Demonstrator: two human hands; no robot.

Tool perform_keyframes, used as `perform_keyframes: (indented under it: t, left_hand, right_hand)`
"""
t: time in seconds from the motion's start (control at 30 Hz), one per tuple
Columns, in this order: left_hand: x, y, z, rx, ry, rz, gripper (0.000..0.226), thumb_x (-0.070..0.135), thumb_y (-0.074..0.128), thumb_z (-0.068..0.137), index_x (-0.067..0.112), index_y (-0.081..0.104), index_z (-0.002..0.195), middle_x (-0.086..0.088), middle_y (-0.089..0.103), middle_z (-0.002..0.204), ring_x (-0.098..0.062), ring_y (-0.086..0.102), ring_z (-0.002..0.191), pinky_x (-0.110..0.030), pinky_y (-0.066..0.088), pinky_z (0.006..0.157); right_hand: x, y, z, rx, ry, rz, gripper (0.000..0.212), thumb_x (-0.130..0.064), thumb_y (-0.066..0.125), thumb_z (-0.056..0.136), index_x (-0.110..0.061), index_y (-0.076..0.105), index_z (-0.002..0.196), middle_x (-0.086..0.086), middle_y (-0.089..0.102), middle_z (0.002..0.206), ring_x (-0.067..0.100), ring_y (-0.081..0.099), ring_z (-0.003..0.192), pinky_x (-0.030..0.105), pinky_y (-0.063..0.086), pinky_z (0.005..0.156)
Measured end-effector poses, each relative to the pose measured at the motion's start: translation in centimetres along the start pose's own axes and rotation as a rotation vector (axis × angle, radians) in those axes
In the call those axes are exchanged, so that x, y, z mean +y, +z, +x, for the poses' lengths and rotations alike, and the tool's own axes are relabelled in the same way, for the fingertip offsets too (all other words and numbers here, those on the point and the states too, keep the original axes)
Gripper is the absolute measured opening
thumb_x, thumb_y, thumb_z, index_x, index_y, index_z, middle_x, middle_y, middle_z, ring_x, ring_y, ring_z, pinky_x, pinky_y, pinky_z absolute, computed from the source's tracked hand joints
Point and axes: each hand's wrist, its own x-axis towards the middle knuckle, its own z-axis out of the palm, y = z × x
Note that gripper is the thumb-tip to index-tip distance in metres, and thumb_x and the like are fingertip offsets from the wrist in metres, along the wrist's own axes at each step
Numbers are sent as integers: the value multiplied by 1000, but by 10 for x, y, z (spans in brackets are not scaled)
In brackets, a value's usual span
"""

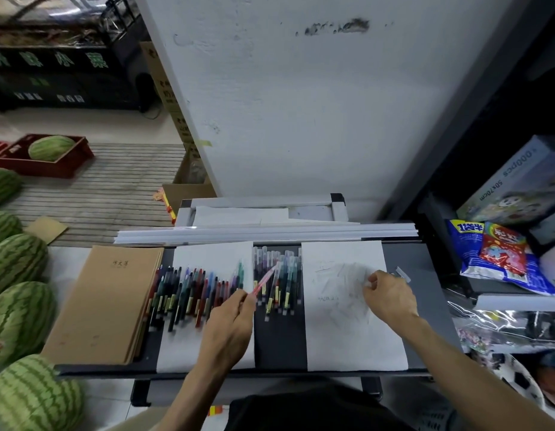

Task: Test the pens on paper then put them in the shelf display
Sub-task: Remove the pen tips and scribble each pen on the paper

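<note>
Left hand [235,318] pinches the near end of a pink pen [265,279] between thumb and fingertips, the other fingers curled beneath. The pen's long axis runs on a diagonal, rising from the hand away and to the right, so that its far end lies over the cluster of clear-barrelled pens [281,283] on the dark table [428,259] between the two sheets. Which end is the writing tip cannot be told, since the pen is blurred. Right hand [389,295] rests on the right-hand paper [347,337], knuckles up and fingers curled, with thumb and forefinger drawn together over faint grey scribbles; whether it pinches anything cannot be told. Just beyond that hand, off the sheet's right edge, lies a small clear piece [403,274]. On the left paper [207,259] a long row of coloured pens [189,290] lies side by side, nearly all pointing away from the person. Left of it sits a stack of brown notebooks [108,303], and watermelons [18,259] line the floor beyond.
</note>
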Motion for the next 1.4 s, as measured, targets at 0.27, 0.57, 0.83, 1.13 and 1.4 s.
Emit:
perform_keyframes:
  t: [0.27, 0.57, 0.83, 1.13, 1.4]
  left_hand:
    - [42, -14, -4, -118, 264, -16, 39, 64, 45, 103, 31, 65, 97, 8, 50, 63, -8, 42, 53, -17, 30, 50]
    - [83, -35, -13, -115, 380, -62, 35, 61, 47, 105, 34, 69, 99, 13, 51, 62, -4, 42, 51, -12, 28, 50]
    - [90, -41, -15, -99, 377, -33, 29, 55, 47, 106, 35, 68, 99, 17, 49, 59, -5, 42, 50, -12, 28, 50]
    - [84, -37, -12, -101, 368, 2, 31, 51, 47, 106, 32, 65, 91, 16, 48, 59, -7, 41, 49, -13, 27, 49]
    - [67, -30, -7, -96, 351, 36, 32, 43, 46, 107, 27, 59, 83, 9, 48, 60, -11, 41, 52, -19, 25, 51]
  right_hand:
    - [-55, -66, -55, -311, -89, 1236, 17, -21, 71, 97, -5, 75, 97, 10, 79, 103, 29, 74, 105, 31, 54, 84]
    - [-94, -111, -112, -578, -136, 1703, 21, -15, 66, 95, 0, 68, 110, 25, 73, 115, 32, 75, 106, 26, 61, 78]
    - [-100, -118, -115, -453, -216, 1711, 18, -14, 67, 94, -2, 71, 106, 26, 74, 115, 36, 73, 112, 26, 60, 82]
    - [-105, -92, -116, -323, -307, 1571, 23, -20, 79, 85, -1, 73, 98, 28, 76, 103, 37, 75, 102, 28, 59, 86]
    - [-114, -65, -109, -373, -225, 1611, 32, -22, 81, 83, 4, 71, 98, 30, 75, 105, 35, 76, 100, 29, 60, 88]
